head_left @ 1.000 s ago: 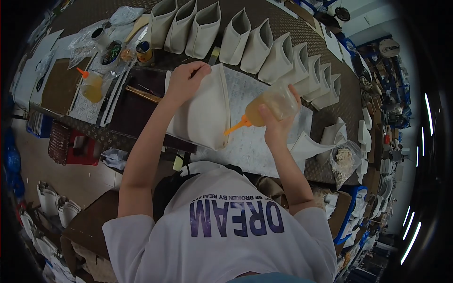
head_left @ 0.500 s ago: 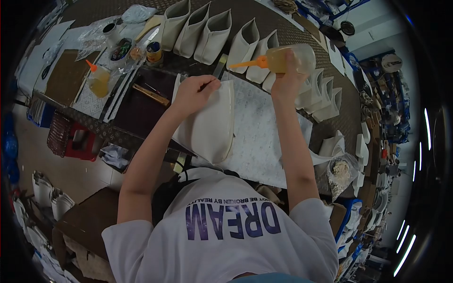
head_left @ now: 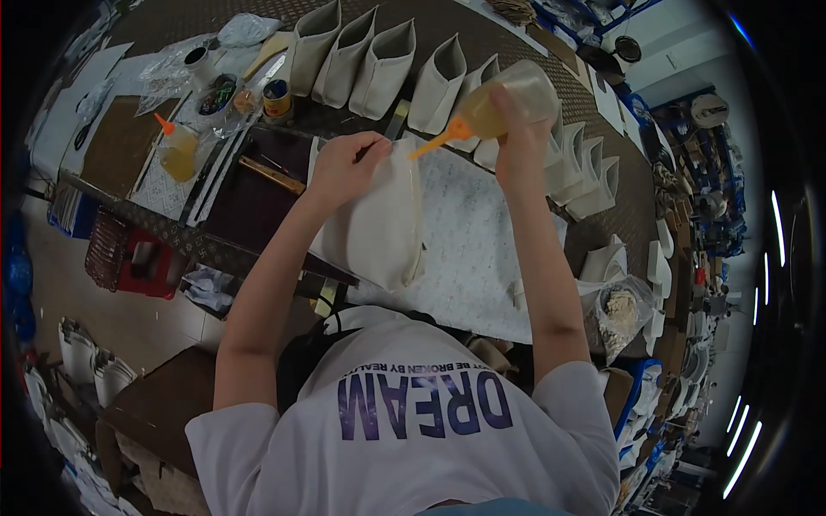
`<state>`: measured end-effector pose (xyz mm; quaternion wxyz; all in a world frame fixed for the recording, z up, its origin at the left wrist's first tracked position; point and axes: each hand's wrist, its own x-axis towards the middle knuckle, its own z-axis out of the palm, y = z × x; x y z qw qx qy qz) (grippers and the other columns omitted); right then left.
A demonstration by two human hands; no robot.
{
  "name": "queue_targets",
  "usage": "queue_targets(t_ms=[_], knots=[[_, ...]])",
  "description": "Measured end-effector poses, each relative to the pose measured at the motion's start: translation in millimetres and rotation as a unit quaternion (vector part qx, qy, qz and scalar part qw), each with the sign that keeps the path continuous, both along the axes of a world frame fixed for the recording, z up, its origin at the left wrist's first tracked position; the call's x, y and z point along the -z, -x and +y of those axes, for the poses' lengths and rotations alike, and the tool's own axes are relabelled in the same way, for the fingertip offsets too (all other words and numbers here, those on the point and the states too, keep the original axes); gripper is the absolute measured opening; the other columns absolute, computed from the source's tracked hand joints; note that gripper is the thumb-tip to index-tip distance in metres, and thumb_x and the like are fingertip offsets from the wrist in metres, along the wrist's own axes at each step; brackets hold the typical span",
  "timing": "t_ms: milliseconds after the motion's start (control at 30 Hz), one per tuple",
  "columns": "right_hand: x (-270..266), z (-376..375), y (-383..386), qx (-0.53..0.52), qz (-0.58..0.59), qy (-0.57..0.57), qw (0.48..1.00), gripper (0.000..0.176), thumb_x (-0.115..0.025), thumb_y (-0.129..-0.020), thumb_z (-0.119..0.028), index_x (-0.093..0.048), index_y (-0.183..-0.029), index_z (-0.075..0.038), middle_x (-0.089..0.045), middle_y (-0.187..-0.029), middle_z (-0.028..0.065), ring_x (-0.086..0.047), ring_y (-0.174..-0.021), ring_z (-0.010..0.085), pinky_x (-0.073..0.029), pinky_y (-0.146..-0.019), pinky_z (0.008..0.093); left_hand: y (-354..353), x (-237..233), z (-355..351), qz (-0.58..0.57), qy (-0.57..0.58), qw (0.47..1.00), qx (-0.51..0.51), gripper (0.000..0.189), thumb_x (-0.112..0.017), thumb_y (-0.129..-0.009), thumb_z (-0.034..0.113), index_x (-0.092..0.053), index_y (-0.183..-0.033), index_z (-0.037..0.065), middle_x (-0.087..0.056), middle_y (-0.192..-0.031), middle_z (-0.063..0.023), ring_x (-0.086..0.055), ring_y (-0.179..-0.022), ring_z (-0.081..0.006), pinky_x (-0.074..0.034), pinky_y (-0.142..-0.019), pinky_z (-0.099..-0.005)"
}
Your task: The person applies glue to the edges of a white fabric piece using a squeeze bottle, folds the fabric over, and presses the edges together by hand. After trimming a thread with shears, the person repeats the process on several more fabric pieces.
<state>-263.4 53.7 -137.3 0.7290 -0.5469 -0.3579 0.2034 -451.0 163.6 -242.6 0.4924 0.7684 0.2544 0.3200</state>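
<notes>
In my right hand [head_left: 521, 138] is a translucent squeeze bottle [head_left: 503, 96] of yellowish liquid. It tilts down to the left, and its orange nozzle tip is close to the upper right edge of a cream fabric piece [head_left: 374, 224]. My left hand [head_left: 346, 172] has its fingers closed on the top of that piece, which lies on the work surface before me. Beneath and to the right of the piece is a pale, speckled sheet [head_left: 473, 241].
Several cream pouches [head_left: 385, 69] stand upright along the back. A second orange-tipped bottle [head_left: 178, 153], a jar [head_left: 278, 101] and a wooden-handled tool [head_left: 272, 175] are on the left. A plastic bag of pale bits [head_left: 619, 311] lies at right.
The bottle has moved left and its nozzle now points more steeply down, near the fabric's edge. My left hand has shifted slightly left with the fabric piece.
</notes>
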Motion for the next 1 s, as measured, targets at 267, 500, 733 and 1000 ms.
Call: queue_targets(t_ms=[267,500,733,1000], knots=[[16,25,-10,0.055,-0.02,0.02,0.998,0.088,-0.082,-0.067,-0.02,-0.022,-0.129,-0.002,-0.048,-0.115,0.0124,-0.052,-0.105,0.0191,-0.044,-0.089,0.0304,-5,4,-2,0.011,0.01,1.0,-0.001,0.026,-0.058,-0.088,0.029,-0.065,-0.092,0.004,-0.055,-0.059,-0.0092,-0.05,-0.053,-0.0178,-0.04,-0.054,-0.0306],[10,-13,19,-0.003,-0.085,0.09,0.992,0.085,-0.081,-0.067,-0.014,-0.023,-0.129,-0.005,-0.048,-0.116,0.013,-0.053,-0.104,0.0199,-0.046,-0.088,0.0324,-10,4,8,0.001,0.013,1.0,-0.02,0.026,-0.058,-0.088,0.03,-0.066,-0.093,0.005,-0.059,-0.063,-0.0089,-0.053,-0.056,-0.0179,-0.041,-0.056,-0.0306],[19,-57,41,0.0,-0.134,0.089,0.987,0.085,-0.081,-0.067,-0.012,-0.024,-0.129,-0.008,-0.045,-0.118,0.0123,-0.052,-0.105,0.0199,-0.047,-0.089,0.0338,-19,0,12,0.041,0.007,0.996,-0.083,0.028,-0.057,-0.087,0.032,-0.068,-0.096,0.007,-0.064,-0.071,-0.0101,-0.06,-0.063,-0.0221,-0.045,-0.06,-0.0321],[28,-52,46,0.045,-0.263,0.106,0.958,0.086,-0.081,-0.066,-0.012,-0.023,-0.129,-0.005,-0.038,-0.122,0.0138,-0.047,-0.11,0.0214,-0.043,-0.092,0.033,-27,2,11,0.051,-0.006,0.996,-0.077,0.027,-0.058,-0.086,0.031,-0.068,-0.095,0.008,-0.064,-0.07,-0.0105,-0.061,-0.063,-0.0249,-0.045,-0.06,-0.0335]])
